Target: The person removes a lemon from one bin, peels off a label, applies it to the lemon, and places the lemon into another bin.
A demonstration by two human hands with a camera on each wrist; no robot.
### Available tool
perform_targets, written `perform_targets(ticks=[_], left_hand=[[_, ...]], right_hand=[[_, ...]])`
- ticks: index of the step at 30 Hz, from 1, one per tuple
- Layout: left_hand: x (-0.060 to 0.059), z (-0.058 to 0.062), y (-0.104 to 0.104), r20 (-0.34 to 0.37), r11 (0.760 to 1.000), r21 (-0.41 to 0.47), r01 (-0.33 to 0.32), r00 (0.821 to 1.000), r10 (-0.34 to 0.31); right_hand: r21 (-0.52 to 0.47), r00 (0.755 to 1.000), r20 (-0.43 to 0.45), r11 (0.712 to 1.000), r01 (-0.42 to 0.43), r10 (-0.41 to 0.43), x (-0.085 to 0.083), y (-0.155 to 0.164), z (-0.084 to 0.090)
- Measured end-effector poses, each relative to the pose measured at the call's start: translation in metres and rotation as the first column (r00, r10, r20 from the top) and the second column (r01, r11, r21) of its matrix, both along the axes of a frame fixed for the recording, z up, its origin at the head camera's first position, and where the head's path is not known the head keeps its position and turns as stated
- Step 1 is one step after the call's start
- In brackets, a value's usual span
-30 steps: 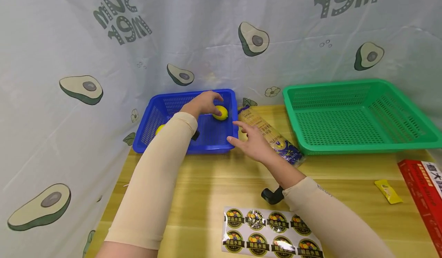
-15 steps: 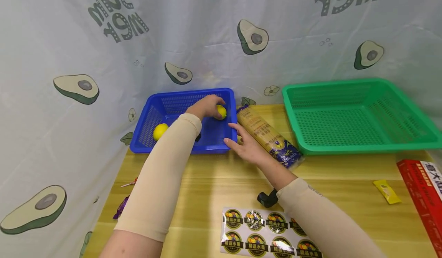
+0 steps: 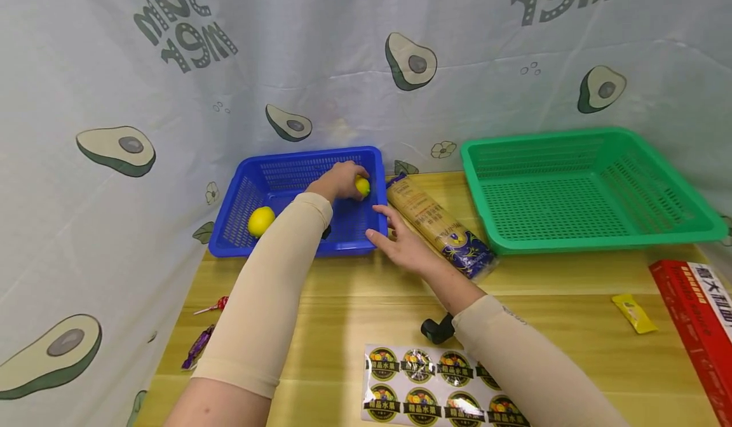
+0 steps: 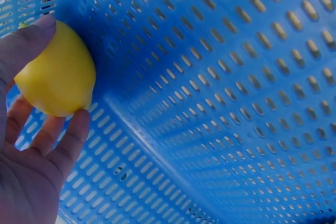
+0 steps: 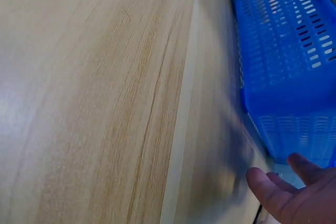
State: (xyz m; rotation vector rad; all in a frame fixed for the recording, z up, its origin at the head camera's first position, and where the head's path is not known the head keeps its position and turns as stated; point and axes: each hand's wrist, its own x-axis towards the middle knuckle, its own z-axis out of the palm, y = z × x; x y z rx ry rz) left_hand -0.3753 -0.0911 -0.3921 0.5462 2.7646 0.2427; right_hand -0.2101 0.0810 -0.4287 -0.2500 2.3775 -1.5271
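My left hand [image 3: 341, 181] is curling its fingers around a smooth yellow lemon [image 4: 58, 77] inside the perforated blue basket [image 3: 254, 185]; my right hand [image 3: 400, 244] is resting open-fingered beside its near right corner.

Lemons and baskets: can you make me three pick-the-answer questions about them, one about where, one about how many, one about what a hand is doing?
1. Where is the free lemon?
A. blue basket
B. green basket
C. table

2. How many lemons show?
A. one
B. two
C. four

3. What is the left hand doing?
A. lying flat
B. gripping a lemon
C. holding noodles

Answers: 1 A, it lies at the blue basket's left side. 2 B, one lies loose and one is held. 3 B, the fingers curl round it in the left wrist view.
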Motion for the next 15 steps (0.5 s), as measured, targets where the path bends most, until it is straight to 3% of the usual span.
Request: perform_targets(ticks=[4, 8, 11, 15], left_hand=[[0.002, 0.004, -0.002, 0.01, 1.0, 0.004, -0.011, 1.0, 0.011], [0.005, 0.014, -0.006, 0.009, 0.999, -0.029, 0.038, 0.999, -0.038], [0.01, 0.026, -0.011, 0.018, 0.998, -0.018, 0.055, 0.998, -0.055], [0.021, 0.049, -0.018, 0.064, 0.998, 0.049, 0.029, 0.997, -0.032]], right_hand=[[0.01, 1.0, 0.001, 1.0, -0.006, 0.006, 0.001, 0.0, 0.002], [0.019, 1.0, 0.007, 1.0, -0.01, 0.01, 0.001, 0.001, 0.002], [0.014, 1.0, 0.009, 1.0, -0.009, 0.009, 0.002, 0.001, 0.003], [0.001, 1.0, 0.02, 1.0, -0.016, 0.016, 0.004, 0.001, 0.002]])
